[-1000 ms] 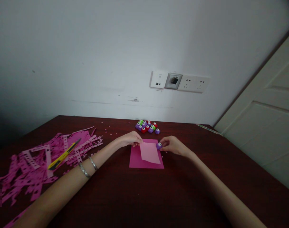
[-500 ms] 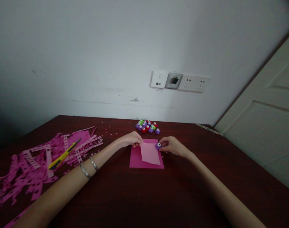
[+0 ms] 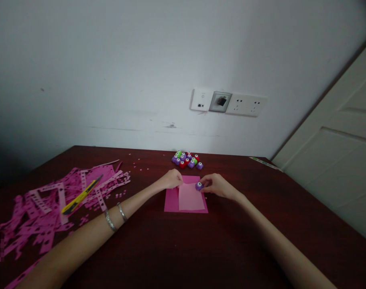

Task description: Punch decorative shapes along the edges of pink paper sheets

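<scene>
A light pink sheet of paper (image 3: 191, 197) lies over a larger, darker pink sheet (image 3: 171, 202) on the table. My left hand (image 3: 172, 179) is closed, pinching the light sheet by its far left corner. In the fingers of my right hand (image 3: 215, 185) is a small purple craft punch (image 3: 199, 186) with a white, dark-centred button on top. The punch sits at the light sheet's far right corner; whether the paper's edge is inside its slot I cannot tell.
Several purple, red and green craft punches (image 3: 186, 159) are grouped near the wall. Left, a heap of punched pink paper strips (image 3: 50, 216) carries a yellow utility knife (image 3: 80, 196). Tiny paper bits lie scattered. Wall sockets (image 3: 246, 105) are behind, a white door (image 3: 345, 152) on the right.
The light pink sheet has settled flatter and straighter over the darker one. My left hand has shifted slightly right with its corner, and the punch has moved slightly left.
</scene>
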Demonstrator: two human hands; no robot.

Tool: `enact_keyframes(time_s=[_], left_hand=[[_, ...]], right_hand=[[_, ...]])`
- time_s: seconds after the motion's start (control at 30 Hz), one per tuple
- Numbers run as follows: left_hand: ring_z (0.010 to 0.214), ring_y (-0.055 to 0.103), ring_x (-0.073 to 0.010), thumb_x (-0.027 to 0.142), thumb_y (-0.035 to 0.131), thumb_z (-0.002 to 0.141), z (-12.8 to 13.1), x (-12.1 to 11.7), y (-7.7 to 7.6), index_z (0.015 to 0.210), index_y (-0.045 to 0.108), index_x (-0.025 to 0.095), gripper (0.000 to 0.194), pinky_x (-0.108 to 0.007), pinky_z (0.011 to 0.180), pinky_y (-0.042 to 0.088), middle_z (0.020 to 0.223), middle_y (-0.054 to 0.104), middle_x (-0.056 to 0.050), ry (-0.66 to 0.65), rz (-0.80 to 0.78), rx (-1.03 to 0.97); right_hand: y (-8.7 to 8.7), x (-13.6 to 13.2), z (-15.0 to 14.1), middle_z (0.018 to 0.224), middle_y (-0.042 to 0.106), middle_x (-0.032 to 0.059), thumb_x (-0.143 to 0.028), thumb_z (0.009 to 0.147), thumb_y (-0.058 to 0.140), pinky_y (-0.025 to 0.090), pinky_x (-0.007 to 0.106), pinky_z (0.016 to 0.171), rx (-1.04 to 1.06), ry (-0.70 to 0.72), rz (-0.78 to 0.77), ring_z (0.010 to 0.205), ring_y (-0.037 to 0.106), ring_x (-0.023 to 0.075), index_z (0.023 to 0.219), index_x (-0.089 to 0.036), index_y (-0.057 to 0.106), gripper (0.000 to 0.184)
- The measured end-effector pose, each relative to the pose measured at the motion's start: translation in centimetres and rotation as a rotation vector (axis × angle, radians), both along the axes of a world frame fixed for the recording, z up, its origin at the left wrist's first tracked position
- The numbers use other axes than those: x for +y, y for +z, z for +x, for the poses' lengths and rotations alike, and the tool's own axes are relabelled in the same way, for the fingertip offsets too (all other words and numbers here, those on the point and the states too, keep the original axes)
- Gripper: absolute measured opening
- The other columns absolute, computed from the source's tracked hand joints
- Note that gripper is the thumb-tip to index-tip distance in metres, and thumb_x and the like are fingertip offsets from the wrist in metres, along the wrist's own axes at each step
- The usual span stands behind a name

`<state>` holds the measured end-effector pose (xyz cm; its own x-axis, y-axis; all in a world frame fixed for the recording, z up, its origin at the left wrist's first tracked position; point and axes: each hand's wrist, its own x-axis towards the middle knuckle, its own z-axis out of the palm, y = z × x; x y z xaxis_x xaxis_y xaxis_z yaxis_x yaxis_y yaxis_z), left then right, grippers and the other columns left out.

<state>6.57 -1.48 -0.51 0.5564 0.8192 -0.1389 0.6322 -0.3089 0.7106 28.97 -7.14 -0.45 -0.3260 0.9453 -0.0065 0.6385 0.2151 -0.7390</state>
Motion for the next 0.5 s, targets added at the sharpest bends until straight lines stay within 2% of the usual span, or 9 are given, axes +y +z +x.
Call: enact_keyframes(time_s=[0.3,0.5], left_hand=[[0.063,0.057,-0.0125,0.017,0.056,0.066,0.3,-0.7,-0.5,0.067,0.061,0.013,0.006,-0.02,0.053,0.037,0.067,0.062,-0.002,-0.015,0.203,0.056],[0.082,0.054,-0.0193,0.028,0.058,0.068,0.3,-1.3,-0.4,0.084,0.057,0.017,0.019,-0.025,0.062,0.038,0.089,0.056,-0.006,0.03,0.35,0.205]], right_hand=[[0.1,0.0,0.0,0.074,0.07,0.0043,-0.027,0.066,0.07,0.048,0.025,0.059,-0.034,-0.001,0.009,0.066,0.064,0.017,0.088,-0.015,0.07,0.026],[0.8,-0.1,0.3,0.081,0.07,0.0063,-0.031,0.065,0.071,0.05,0.026,0.062,0.047,0.023,-0.076,0.071,0.064,0.0171,0.093,-0.013,0.067,0.034]])
